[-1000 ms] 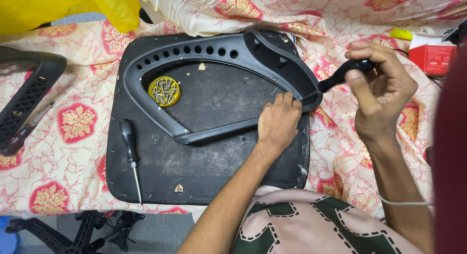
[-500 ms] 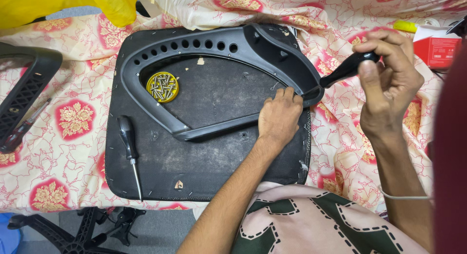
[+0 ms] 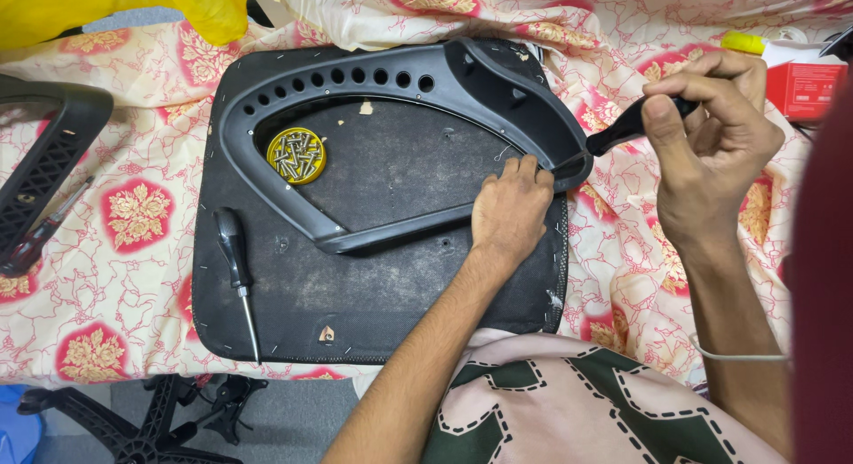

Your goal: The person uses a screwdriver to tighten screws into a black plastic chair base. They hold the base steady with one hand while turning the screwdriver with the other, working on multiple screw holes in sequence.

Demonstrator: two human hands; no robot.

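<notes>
Bedding with a floral print [image 3: 133, 215] carries a black seat base [image 3: 391, 286], and a black plastic armrest frame [image 3: 533, 108] lies on it. Left hand [image 3: 511, 211] presses flat, fingers open, on the frame's right end. Right hand [image 3: 715, 148] grips a black-handled screwdriver [image 3: 622, 131] whose tip meets the frame there. Left of them sit a spare screwdriver [image 3: 233, 251] and a yellow lid of screws [image 3: 296, 155].

Three screwdrivers [image 3: 238, 277] [image 3: 635, 126] [image 3: 40, 233] (one held), two armrests [image 3: 400, 144] [image 3: 44, 162].

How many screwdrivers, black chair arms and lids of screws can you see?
Screwdrivers: 3, one in the right hand, one on the seat board, one on the cloth at left
Chair arms: 2
Lids of screws: 1
Total: 6
</notes>
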